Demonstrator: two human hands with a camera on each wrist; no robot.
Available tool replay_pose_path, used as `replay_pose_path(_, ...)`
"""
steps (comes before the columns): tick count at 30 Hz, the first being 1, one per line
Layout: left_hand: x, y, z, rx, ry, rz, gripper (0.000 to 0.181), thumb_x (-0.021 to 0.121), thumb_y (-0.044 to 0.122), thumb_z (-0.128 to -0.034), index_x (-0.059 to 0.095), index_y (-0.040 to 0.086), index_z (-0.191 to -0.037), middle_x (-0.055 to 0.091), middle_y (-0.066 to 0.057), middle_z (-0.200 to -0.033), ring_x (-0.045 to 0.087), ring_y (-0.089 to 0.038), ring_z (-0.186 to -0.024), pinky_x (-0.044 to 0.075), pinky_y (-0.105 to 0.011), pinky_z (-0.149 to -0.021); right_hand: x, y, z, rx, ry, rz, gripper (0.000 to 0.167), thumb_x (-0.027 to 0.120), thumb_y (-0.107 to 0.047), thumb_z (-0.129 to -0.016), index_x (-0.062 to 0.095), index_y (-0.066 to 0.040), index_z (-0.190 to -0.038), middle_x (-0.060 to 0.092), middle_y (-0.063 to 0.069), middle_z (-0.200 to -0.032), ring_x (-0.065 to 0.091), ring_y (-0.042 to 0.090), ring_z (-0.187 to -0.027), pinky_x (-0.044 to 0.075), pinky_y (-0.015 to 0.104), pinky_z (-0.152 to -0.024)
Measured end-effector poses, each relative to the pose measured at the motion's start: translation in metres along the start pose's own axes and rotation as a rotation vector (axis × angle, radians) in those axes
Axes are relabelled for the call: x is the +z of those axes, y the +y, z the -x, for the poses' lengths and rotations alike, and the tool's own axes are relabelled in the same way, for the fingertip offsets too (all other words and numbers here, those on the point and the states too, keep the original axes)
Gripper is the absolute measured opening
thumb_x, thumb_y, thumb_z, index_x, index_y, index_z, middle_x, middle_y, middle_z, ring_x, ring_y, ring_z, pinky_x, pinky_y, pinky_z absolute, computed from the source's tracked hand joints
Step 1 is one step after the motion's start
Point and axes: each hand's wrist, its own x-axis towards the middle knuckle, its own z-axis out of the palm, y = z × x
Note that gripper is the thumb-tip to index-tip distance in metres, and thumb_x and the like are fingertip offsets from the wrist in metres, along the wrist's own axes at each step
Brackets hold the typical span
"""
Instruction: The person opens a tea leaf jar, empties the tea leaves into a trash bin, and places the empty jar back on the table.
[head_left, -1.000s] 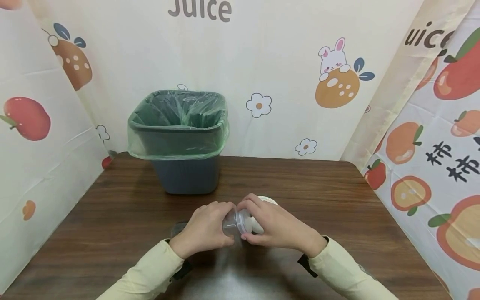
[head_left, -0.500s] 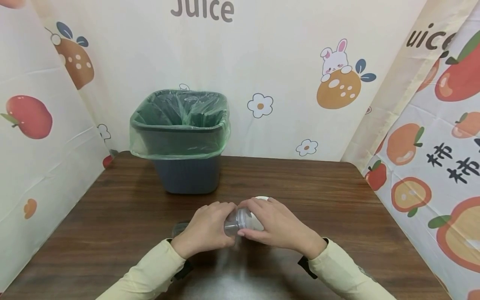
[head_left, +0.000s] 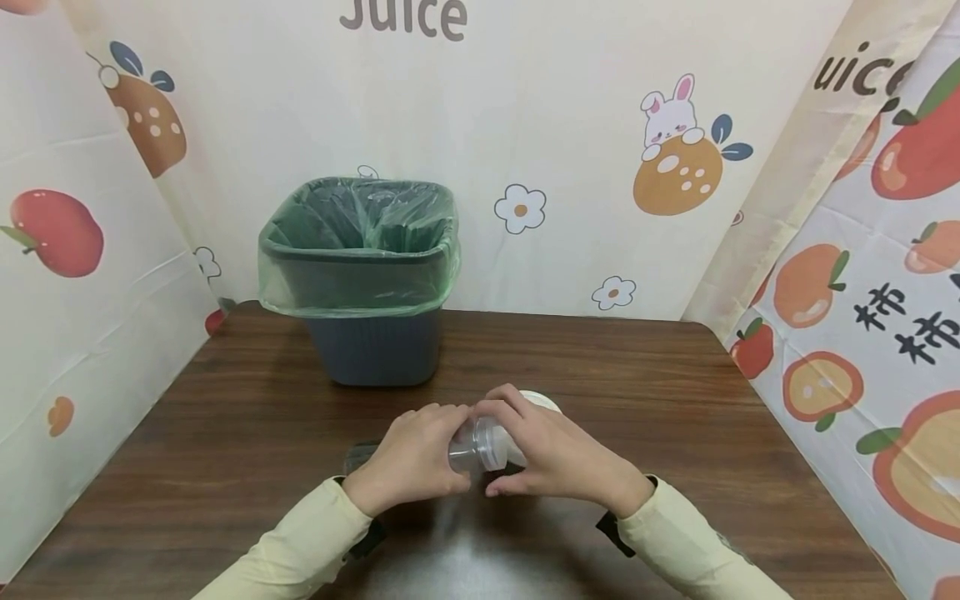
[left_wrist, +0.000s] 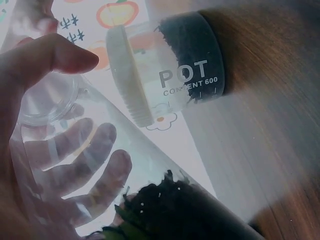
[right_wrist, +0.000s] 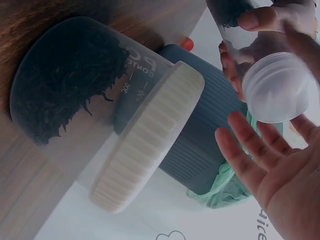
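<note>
My left hand (head_left: 412,458) grips a clear plastic bottle (left_wrist: 100,120) lying tilted, with its fingers showing through the wall. Dark leafy bits (left_wrist: 165,210) fill the bottle's lower end. A translucent cap (right_wrist: 277,90) covers its mouth, which points right. Around this cap my right hand (head_left: 558,454) is spread, the thumb apart from it; whether a fingertip touches the cap I cannot tell. Just beyond the right hand stands a clear jar (right_wrist: 75,75) marked POT, holding dark shreds under a white ribbed lid (right_wrist: 150,140). In the head view, the right hand hides most of that jar.
A dark grey bin (head_left: 382,350) with a green liner bag (head_left: 360,283) stands at the back left of the brown wooden table (head_left: 600,358). Fruit-printed cloth (head_left: 570,100) hangs behind the table and along both sides.
Half a second ago my right thumb and fingers were closed on the cap; now they have spread away from it. The left hand keeps its hold on the bottle in the same place.
</note>
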Motion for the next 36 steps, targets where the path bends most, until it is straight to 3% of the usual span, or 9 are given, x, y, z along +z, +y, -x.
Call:
replay_pose_path(4,0.000,0.001,0.000,-0.004,0.003,0.003,0.049,0.082,0.030,-0.0540,0.060,0.019,-0.096,0.052,0.014,-0.076,0.046,-0.006,-0.066,0.039,-0.026,-0.055,-0.002,-0.003,0.003,0.130,-0.008,0.030,0.069,0.066,-0.059,-0.081,0.047,-0.016,-0.131,0.053,-0.007,-0.122,0.056,0.011,-0.101,0.047,0.031,-0.085)
replay_pose_path(7,0.000,0.001,0.000,-0.004,0.001,0.009,0.049,0.082,0.030,-0.0541,0.060,0.019,-0.096,0.053,0.014,-0.077,0.046,-0.006,-0.067,0.039,-0.026,-0.056,-0.004,-0.004,0.004,0.166,-0.021,0.049,0.060,0.056,-0.061,-0.086,0.051,-0.018,-0.128,0.060,-0.008,-0.114,0.059,0.011,-0.096,0.048,0.033,-0.082)
replay_pose_path(12,0.000,0.002,0.001,0.000,0.003,0.009,0.048,0.081,0.029,-0.0536,0.060,0.019,-0.095,0.052,0.014,-0.076,0.046,-0.006,-0.066,0.039,-0.026,-0.055,-0.003,-0.001,0.005,0.107,-0.027,0.057,0.049,0.063,-0.051,-0.087,0.053,-0.019,-0.123,0.060,-0.010,-0.107,0.059,0.011,-0.093,0.047,0.033,-0.081)
replay_pose_path(20,0.002,0.002,0.001,-0.007,-0.028,0.024,0.048,0.082,0.028,-0.0561,0.061,0.017,-0.097,0.054,0.012,-0.077,0.047,-0.007,-0.066,0.039,-0.026,-0.054,-0.002,0.004,0.005,-0.029,-0.016,0.009,0.053,0.075,-0.026,-0.079,0.050,-0.013,-0.124,0.050,-0.008,-0.118,0.053,0.006,-0.104,0.046,0.027,-0.087)
replay_pose_path(30,0.002,0.000,0.000,-0.015,-0.024,0.064,0.047,0.081,0.027,-0.0543,0.061,0.020,-0.096,0.049,0.016,-0.073,0.045,-0.006,-0.063,0.037,-0.024,-0.051,-0.003,0.005,0.007,-0.063,0.009,-0.055,0.054,0.078,-0.013,-0.075,0.047,-0.012,-0.120,0.047,-0.004,-0.119,0.050,0.009,-0.107,0.046,0.026,-0.087)
replay_pose_path(36,0.002,0.000,0.001,-0.028,-0.028,0.061,0.047,0.081,0.028,-0.0539,0.060,0.021,-0.096,0.049,0.016,-0.073,0.044,-0.005,-0.063,0.037,-0.024,-0.051,-0.005,0.006,0.012,-0.032,0.025,-0.082,0.051,0.077,-0.017,-0.077,0.048,-0.014,-0.119,0.046,-0.007,-0.120,0.054,0.010,-0.100,0.048,0.024,-0.077)
